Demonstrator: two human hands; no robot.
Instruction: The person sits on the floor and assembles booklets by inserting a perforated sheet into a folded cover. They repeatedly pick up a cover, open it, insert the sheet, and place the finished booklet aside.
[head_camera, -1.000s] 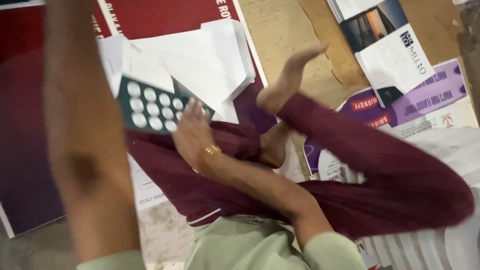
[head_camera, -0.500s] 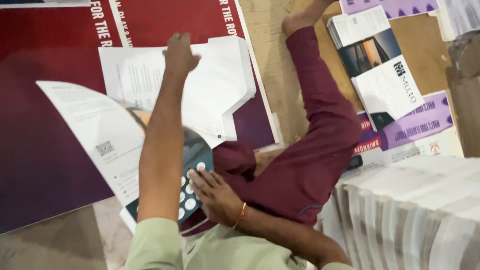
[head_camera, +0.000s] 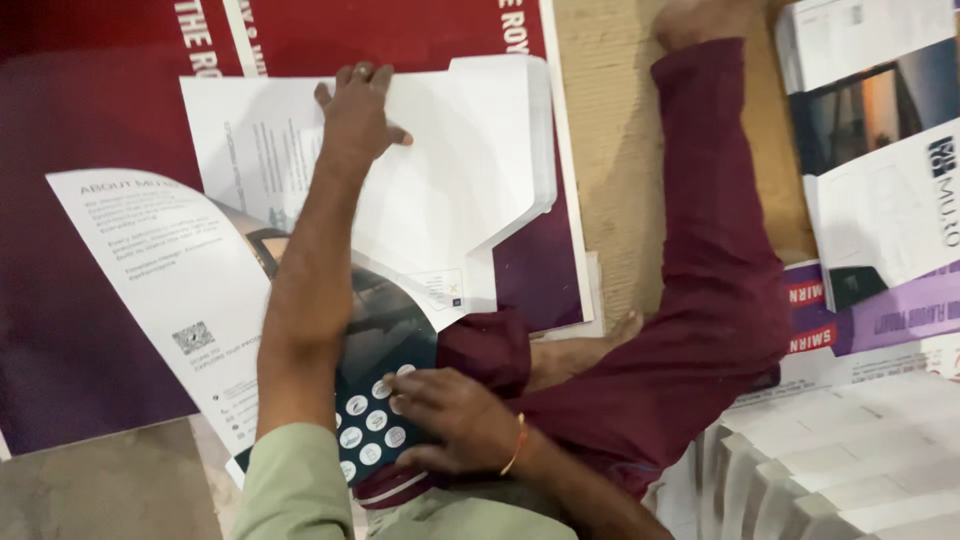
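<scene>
Nearest the camera, the right hand (head_camera: 450, 420), wearing a gold bangle, lies flat with fingers spread on a dark teal printed sheet with rows of white round icons (head_camera: 375, 400), pinning it against a maroon-trousered leg (head_camera: 700, 330). This sheet overlaps a curved white leaflet (head_camera: 170, 290) beside it. Farther out, the left hand (head_camera: 355, 115) presses open-palmed, gripping nothing, on a stack of white die-cut paper folders (head_camera: 470, 170) lying on a large maroon poster (head_camera: 90, 100). White paper bundles (head_camera: 850, 460) sit at the right.
</scene>
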